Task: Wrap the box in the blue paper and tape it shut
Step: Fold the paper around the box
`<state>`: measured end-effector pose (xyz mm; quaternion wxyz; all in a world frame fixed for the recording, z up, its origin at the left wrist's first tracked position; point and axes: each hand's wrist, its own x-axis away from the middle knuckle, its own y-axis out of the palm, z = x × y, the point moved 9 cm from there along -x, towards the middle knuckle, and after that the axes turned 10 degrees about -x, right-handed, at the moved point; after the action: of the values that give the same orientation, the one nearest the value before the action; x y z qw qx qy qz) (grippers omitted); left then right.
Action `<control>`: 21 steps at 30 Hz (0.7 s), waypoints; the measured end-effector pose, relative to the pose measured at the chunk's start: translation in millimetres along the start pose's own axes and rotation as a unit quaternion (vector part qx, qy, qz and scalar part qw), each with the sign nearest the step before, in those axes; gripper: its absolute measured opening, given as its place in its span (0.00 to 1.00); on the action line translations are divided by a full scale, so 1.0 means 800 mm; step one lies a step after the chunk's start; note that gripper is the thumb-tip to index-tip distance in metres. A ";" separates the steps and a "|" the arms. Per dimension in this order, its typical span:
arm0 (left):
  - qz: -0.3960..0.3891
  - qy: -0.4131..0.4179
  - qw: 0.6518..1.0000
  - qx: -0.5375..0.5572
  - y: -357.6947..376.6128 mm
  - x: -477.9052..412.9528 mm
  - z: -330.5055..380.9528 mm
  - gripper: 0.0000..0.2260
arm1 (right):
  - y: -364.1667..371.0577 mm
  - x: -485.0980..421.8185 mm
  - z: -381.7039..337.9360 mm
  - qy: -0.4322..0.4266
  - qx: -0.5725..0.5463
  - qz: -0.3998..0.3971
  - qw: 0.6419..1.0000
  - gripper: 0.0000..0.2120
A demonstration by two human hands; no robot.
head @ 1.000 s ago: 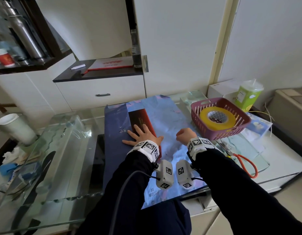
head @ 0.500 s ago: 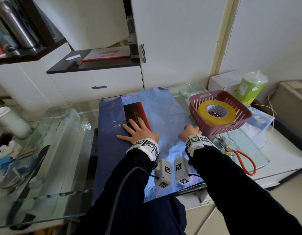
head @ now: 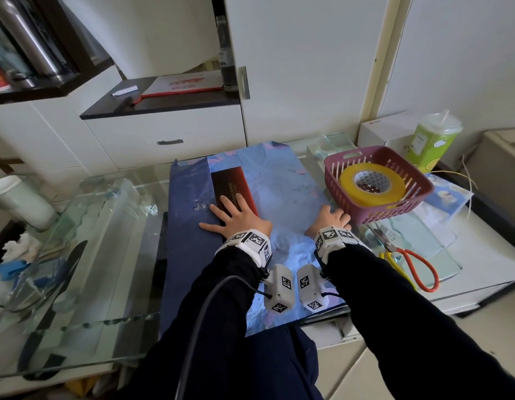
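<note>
- Glass counter [head: 106, 255] in front of white cabinets; a dark sleeve on each arm, tagged white bands on both wrists.
- blue paper [head: 279, 180] spread flat on the counter, its near edge hanging over the counter edge at 6 o'clock.
- box [head: 230, 183], dark red and long, lies flat on the paper left of its middle, long side running 12 to 6 o'clock.
- left hand [head: 239, 217] palm down on the box's near end; grip spread wide, fingers straight, thumb out toward 9 o'clock on the paper.
- right hand [head: 327, 220] palm down at the paper's right edge, at 3 o'clock from the left hand; grip loosely spread, pinching nothing, fingertips just beside the basket.
- basket [head: 374, 215], red-pink and slotted, at 2 o'clock from the right hand, off the paper.
- tape roll [head: 394, 192], yellow, lies flat inside the basket.
- scissors [head: 418, 264], orange handles, on the counter at 5 o'clock from the basket.
- green cup [head: 432, 142] with lid, at 1 o'clock behind the basket.
- white cup [head: 22, 203] far out at 9 o'clock.
</note>
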<state>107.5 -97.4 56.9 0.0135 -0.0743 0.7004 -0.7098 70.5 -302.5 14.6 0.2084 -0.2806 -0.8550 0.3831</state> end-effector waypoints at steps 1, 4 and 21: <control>0.000 -0.002 1.000 0.001 0.000 0.002 -0.004 0.37 | 0.001 0.003 -0.001 -0.001 0.001 0.002 1.000 0.31; -0.002 -0.009 1.000 0.005 0.002 0.008 -0.017 0.37 | 0.006 0.014 -0.006 -0.014 0.003 0.005 1.000 0.32; -0.043 -0.019 0.999 0.012 0.030 0.019 -0.074 0.38 | 0.041 0.066 -0.035 -0.076 -0.005 -0.027 0.997 0.22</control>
<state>83.3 -41.2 33.8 -0.0029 -0.1175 0.6874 -0.7167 57.1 -235.6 14.3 0.1512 -0.2288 -0.8775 0.3934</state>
